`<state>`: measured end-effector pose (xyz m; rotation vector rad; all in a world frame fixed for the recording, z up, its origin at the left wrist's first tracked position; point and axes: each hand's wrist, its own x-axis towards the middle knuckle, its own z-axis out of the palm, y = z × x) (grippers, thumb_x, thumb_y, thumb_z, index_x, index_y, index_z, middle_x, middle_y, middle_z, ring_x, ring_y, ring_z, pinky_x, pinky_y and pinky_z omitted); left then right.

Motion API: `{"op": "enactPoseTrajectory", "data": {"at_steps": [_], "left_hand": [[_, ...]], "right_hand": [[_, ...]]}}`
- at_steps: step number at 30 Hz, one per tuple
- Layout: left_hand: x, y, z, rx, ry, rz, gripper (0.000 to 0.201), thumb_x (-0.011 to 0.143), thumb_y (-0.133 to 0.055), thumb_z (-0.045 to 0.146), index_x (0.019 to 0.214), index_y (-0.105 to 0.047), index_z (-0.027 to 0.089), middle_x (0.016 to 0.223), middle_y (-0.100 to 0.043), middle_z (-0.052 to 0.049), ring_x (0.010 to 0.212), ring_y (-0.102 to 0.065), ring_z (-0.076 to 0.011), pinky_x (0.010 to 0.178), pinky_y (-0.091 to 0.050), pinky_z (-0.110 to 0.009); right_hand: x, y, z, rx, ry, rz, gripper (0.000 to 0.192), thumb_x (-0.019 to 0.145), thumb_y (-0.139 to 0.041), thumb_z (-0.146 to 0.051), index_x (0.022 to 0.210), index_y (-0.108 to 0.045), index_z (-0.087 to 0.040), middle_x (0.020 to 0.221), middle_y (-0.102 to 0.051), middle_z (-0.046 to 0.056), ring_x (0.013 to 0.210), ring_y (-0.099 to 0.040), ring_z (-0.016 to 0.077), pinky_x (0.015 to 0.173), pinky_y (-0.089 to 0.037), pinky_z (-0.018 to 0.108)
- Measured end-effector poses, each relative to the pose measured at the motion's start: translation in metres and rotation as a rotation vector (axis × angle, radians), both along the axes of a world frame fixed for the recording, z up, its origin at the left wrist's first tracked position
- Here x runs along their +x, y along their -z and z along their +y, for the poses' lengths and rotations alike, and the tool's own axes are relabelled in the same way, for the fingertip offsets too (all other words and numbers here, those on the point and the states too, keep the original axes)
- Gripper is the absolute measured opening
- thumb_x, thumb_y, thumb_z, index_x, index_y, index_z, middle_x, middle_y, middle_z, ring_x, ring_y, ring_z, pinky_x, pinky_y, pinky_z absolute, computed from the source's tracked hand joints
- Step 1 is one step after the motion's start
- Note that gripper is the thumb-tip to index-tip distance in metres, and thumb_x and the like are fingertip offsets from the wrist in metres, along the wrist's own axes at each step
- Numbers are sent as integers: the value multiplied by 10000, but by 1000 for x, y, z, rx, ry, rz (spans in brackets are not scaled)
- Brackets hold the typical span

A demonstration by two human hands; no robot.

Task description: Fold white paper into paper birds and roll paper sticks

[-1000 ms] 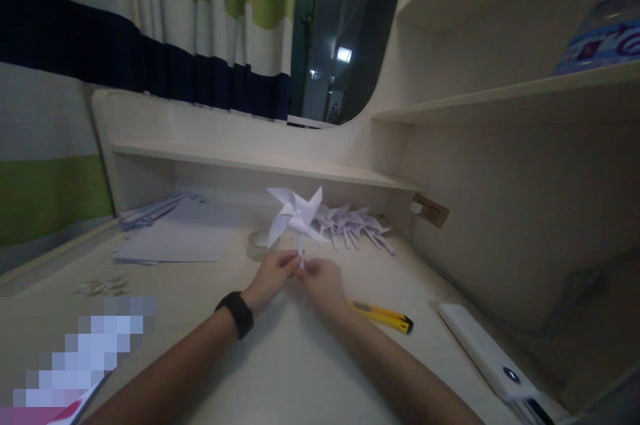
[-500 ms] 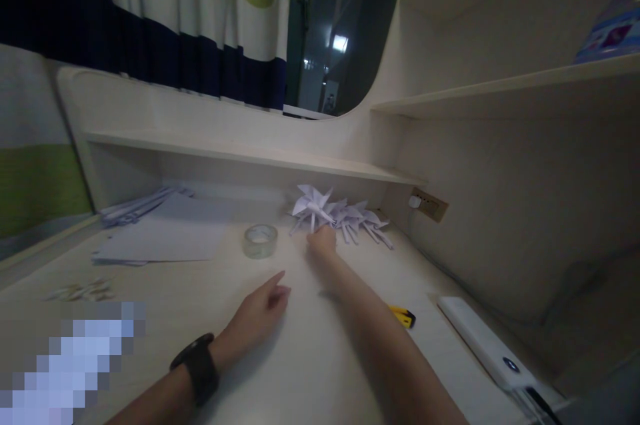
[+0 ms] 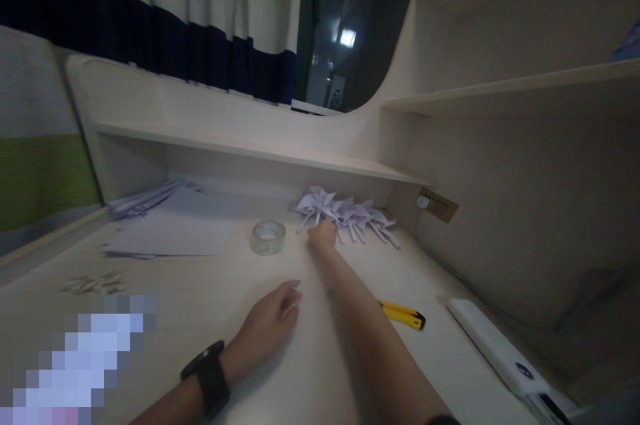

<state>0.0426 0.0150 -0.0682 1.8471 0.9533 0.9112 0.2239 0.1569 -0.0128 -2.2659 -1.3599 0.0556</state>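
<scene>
Lying bunched on the far part of the desk (image 3: 245,358), right of centre: white paper pinwheels (image 3: 356,213). Right hand (image 3: 323,236) at near edge of the bunch, by the stem of the leftmost one; fingers mostly hidden, can't tell if gripping. Left hand (image 3: 265,324) nearer, fingers loosely curled, gap at thumb, grip relaxed; watch (image 3: 207,377) on wrist. Tape roll (image 3: 268,238) left of right hand, paper (image 3: 170,228) farther left. Yellow cutter (image 3: 404,316) just right of right forearm.

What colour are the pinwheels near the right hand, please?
The pinwheels are white, best seen in the head view.
</scene>
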Motion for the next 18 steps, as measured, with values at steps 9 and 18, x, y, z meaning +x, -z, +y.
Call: {"op": "enactPoseTrajectory", "data": {"at_steps": [9,18], "left_hand": [[0,2,0,-10,-2,-41,435,776,-521,213,1208,-558,176,1074,-678,-113,971,-633,-256,860,-456,-359],[1,-1,-1,13,-4,-46,385,757,-508,182,1127,-615,180,1057,-688,-93,983,-625,-255,900,-445,-373]], "right_hand": [[-2,-9,-9,2,-10,-1,333,788,-631,-282,1041,-676,-71,1046,-681,206,972,-658,277,764,-500,272],[-18,-54,-64,19,-182,-71,273,819,-619,-350,917,-707,-111,957,-706,185,933,-662,268,763,-476,295]]}}
